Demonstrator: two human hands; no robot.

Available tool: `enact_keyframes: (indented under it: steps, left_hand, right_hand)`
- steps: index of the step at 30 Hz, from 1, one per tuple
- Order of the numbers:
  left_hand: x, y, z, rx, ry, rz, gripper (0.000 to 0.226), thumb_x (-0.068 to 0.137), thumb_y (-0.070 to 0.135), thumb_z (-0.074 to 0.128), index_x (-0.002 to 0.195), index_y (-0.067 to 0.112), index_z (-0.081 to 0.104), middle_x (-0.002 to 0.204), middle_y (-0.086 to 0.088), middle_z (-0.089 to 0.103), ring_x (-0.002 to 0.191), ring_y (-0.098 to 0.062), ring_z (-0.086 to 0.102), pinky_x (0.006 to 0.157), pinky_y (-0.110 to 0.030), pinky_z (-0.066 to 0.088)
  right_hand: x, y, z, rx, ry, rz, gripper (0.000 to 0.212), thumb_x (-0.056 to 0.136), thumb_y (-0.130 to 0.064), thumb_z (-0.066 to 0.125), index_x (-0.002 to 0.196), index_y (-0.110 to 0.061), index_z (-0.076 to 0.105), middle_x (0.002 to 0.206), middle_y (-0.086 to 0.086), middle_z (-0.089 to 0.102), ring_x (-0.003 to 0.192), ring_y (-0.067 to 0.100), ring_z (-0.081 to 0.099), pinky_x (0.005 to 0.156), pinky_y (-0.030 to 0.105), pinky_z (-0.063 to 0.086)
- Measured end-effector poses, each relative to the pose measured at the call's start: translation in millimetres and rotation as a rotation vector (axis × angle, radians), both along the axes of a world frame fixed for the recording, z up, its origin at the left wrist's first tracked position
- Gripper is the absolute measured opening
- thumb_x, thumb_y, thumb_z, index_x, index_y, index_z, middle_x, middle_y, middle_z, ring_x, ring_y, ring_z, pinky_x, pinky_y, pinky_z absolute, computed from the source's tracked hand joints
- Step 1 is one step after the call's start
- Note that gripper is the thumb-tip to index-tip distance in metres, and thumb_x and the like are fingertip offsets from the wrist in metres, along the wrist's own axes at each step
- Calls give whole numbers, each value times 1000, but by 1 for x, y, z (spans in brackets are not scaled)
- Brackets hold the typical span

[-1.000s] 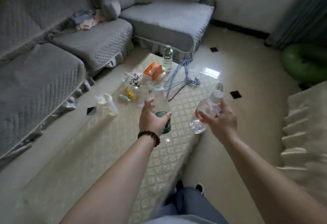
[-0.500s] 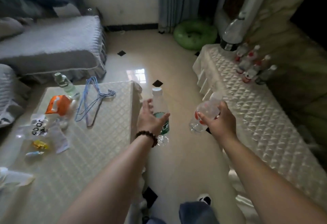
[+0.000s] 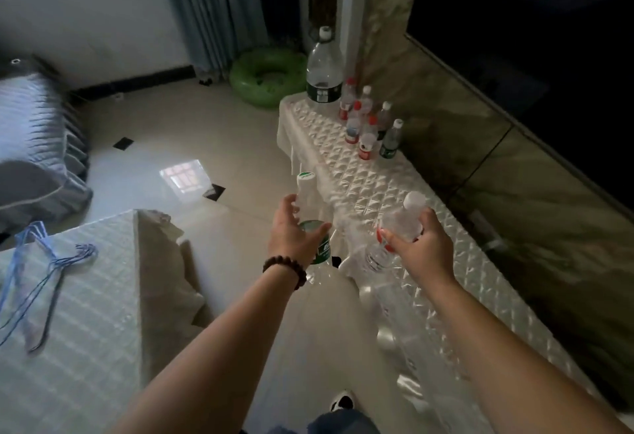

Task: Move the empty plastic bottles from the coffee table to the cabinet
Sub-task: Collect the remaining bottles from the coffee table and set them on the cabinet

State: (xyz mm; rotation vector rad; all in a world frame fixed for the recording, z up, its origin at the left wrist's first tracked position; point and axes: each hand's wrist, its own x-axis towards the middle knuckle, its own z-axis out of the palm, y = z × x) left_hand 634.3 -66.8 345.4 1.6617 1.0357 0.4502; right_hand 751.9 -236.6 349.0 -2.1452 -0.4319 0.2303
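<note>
While the person stood between the two pieces of furniture, the left hand [image 3: 294, 233] was wrapped around the middle of a clear bottle with a green label [image 3: 314, 224], with the thumb on one side and the fingers curled round the other. The bottle stood nearly straight up, its white and green cap on top. The right hand [image 3: 417, 245] was closed on a clear bottle with a red label [image 3: 394, 231], which leaned so its white cap pointed up and away. Each hand held just one bottle, probably so both could go over in one trip. Both bottles looked empty, so they should be light and easy to squeeze by mistake. A dark bead bracelet [image 3: 286, 270] sat on the left wrist. Both arms reached toward the cabinet [image 3: 404, 190], which had a shiny bumpy cover on top. At its far end stood a group of small bottles [image 3: 368, 124] beside one big bottle [image 3: 324, 68], all upright and close together, likely to keep them tidy. Next to them there was bare room, which seemed a good place to set these two down. Behind on the left was the coffee table [image 3: 85, 313], with blue hangers [image 3: 37, 272] lying on it. A green swim ring [image 3: 267, 78] lay on the floor by the curtain.
</note>
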Motion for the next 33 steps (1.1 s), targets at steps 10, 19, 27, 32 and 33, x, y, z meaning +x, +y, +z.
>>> enact_keyframes:
  steps: [10, 19, 27, 32, 33]
  left_hand:
    - [91, 0, -11, 12, 35, -103, 75, 68, 22, 83, 129, 24, 41, 122, -3, 53, 106, -18, 54, 89, -44, 53]
    - [200, 55, -47, 33, 87, -230, 76, 68, 28, 83, 131, 25, 41, 125, -4, 55, 112, -19, 54, 93, -45, 51]
    - [310, 130, -92, 75, 180, -428, 75, 69, 34, 82, 130, 27, 40, 127, 0, 56, 112, -19, 55, 93, -44, 51]
    - [369, 155, -128, 69, 233, -515, 75, 70, 32, 81, 131, 27, 39, 129, -2, 52, 114, -22, 54, 93, -46, 50]
    - [379, 157, -137, 71, 236, -528, 75, 69, 32, 81, 131, 27, 38, 129, -2, 51, 114, -23, 53, 93, -47, 50]
  right_hand:
    - [69, -15, -20, -4, 64, -137, 62, 71, -42, 78, 123, -22, 52, 120, 2, 63, 110, 22, 58, 87, 29, 45]
    - [153, 28, -45, -31, 111, -275, 63, 71, -40, 80, 123, -20, 52, 123, 5, 62, 115, 25, 57, 91, 34, 46]
    - [238, 94, -76, -57, 158, -443, 61, 70, -39, 81, 122, -20, 55, 120, 2, 64, 113, 21, 58, 87, 29, 43]
    - [280, 119, -103, -72, 194, -508, 59, 72, -36, 80, 121, -18, 54, 121, 3, 62, 112, 19, 56, 85, 25, 38]
    - [288, 123, -111, -73, 201, -517, 58, 72, -36, 80, 120, -19, 54, 120, 2, 62, 112, 18, 56, 85, 25, 39]
